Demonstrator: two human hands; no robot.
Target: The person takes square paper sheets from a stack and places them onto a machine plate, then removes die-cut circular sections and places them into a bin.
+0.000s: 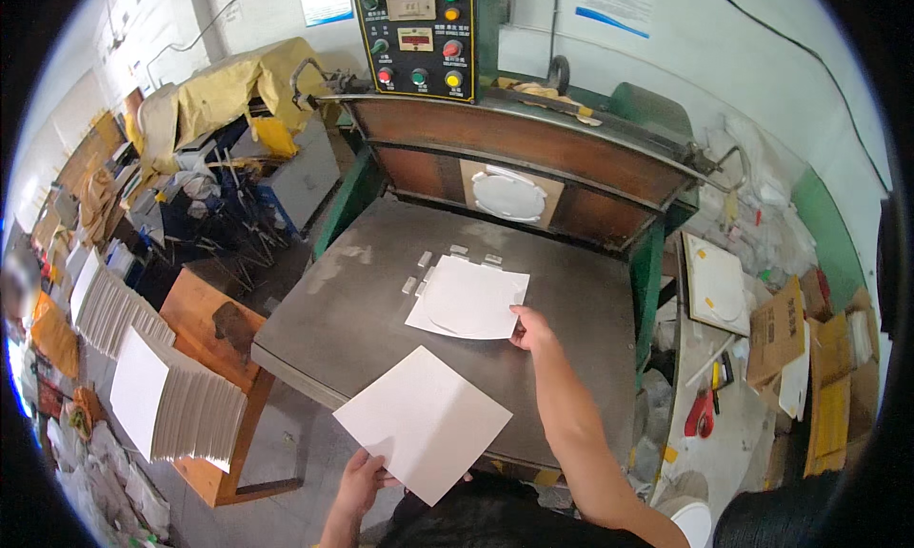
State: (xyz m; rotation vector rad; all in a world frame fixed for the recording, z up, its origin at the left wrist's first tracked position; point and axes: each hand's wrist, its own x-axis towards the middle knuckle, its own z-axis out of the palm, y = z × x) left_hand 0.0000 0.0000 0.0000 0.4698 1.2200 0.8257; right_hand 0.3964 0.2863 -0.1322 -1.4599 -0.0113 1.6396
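My left hand (362,479) pinches a blank white square cardboard sheet (424,424) by its near left edge, at the front edge of the machine's bed. My right hand (529,329) grips the near right corner of another white cardboard sheet (471,296), which lies on the dark metal bed (333,281). A curved line, like a cut or pressed arc, runs along this second sheet. Several small pale blocks (460,251) sit along its far and left sides. Above the bed, the tilted press plate (409,129) carries a board with a white round die (509,196).
A control panel (414,34) with coloured buttons stands behind the press. At left, tall stacks of white sheets (181,396) rest on an orange wooden table (205,305). A side bench at right holds red-handled scissors (702,413) and a white board (716,286); cardboard boxes (776,329) stand beside it.
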